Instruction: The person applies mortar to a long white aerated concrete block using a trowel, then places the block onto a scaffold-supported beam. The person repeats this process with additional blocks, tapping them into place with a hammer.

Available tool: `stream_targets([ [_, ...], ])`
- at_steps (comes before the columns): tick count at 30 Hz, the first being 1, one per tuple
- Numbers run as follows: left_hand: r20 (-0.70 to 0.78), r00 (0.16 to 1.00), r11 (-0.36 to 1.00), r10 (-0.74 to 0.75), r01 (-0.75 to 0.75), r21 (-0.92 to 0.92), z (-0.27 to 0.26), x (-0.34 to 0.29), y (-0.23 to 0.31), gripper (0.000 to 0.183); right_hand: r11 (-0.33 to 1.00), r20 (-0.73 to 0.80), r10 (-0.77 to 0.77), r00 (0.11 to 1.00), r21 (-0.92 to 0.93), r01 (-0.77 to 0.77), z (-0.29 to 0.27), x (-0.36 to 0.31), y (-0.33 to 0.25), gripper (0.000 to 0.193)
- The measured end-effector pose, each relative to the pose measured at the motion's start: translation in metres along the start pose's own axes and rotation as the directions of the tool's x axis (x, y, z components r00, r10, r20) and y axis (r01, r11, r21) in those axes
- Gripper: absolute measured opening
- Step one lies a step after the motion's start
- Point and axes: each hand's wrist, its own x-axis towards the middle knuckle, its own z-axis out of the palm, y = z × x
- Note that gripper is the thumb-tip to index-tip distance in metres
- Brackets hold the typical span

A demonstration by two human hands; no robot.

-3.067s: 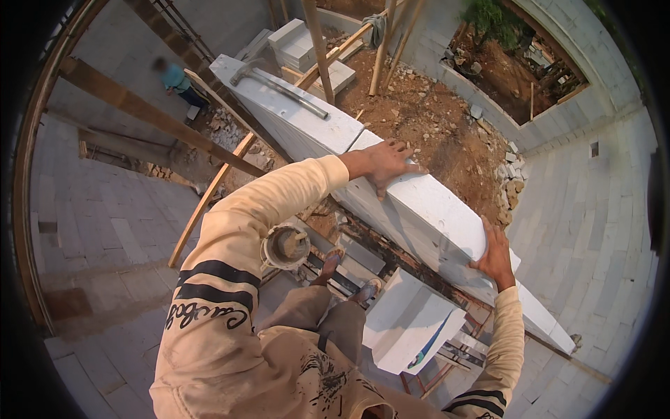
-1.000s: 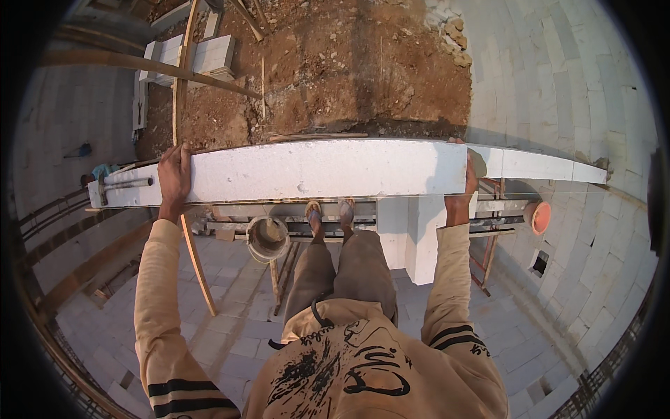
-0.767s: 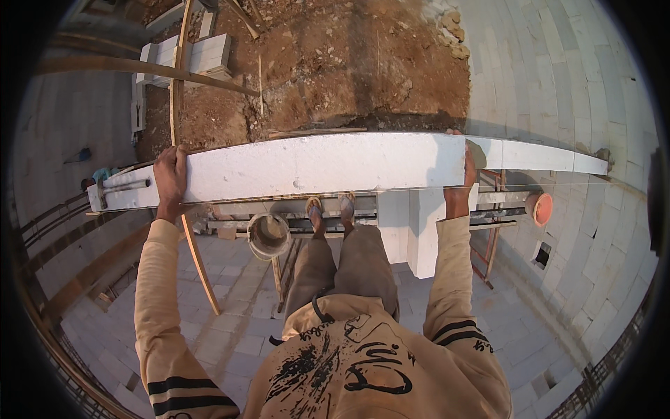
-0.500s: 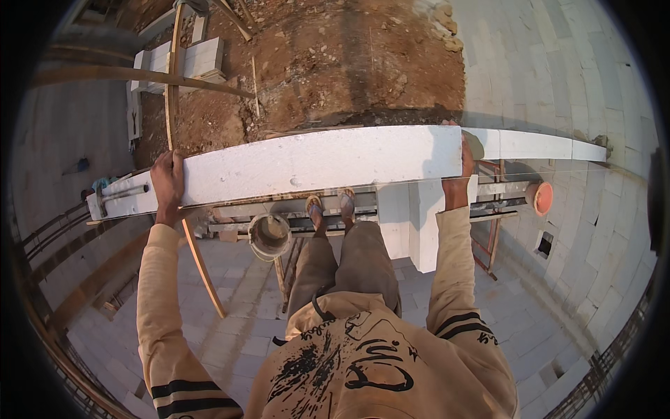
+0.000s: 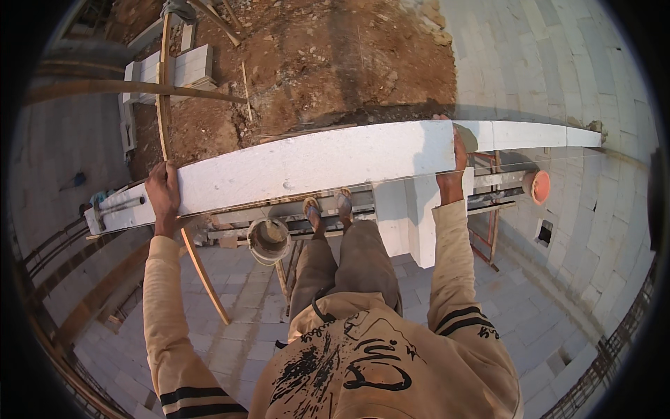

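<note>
A long white building block (image 5: pixel 314 157) lies along the top of the wall in front of me. My left hand (image 5: pixel 164 193) grips its left end, fingers over the top. At the other end, my right hand (image 5: pixel 453 164) is wrapped around the block's end face, with part of the fingers hidden behind it. A thin string (image 5: pixel 520 164) runs along the near side of the wall top. To the right, beyond my right hand, the wall's top course (image 5: pixel 527 134) of white blocks continues.
A bucket (image 5: pixel 269 241) stands by my feet on the scaffold. White blocks (image 5: pixel 419 216) are stacked to its right, and an orange bowl (image 5: pixel 537 187) sits further right. A handled tool (image 5: pixel 122 206) rests on the wall at left. Wooden poles (image 5: pixel 164 91) rise beyond the wall.
The view has turned slightly, so the wall slants a little more. Both hands keep their hold on the block; I cannot tell any clear shift of the block itself.
</note>
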Motion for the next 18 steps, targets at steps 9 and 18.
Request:
stream_targets([
  [9,-0.026,0.999,0.998,-0.046,0.044,-0.054,0.0,0.001,0.01,0.029,0.978,0.003,-0.137,0.991,-0.16,0.135,-0.027,-0.002,0.012,0.056],
  [18,-0.1,0.993,0.994,0.061,-0.069,-0.082,-0.007,-0.007,-0.007,0.027,0.724,-0.22,-0.479,0.85,-0.647,0.24,0.078,-0.146,-0.06,0.024],
])
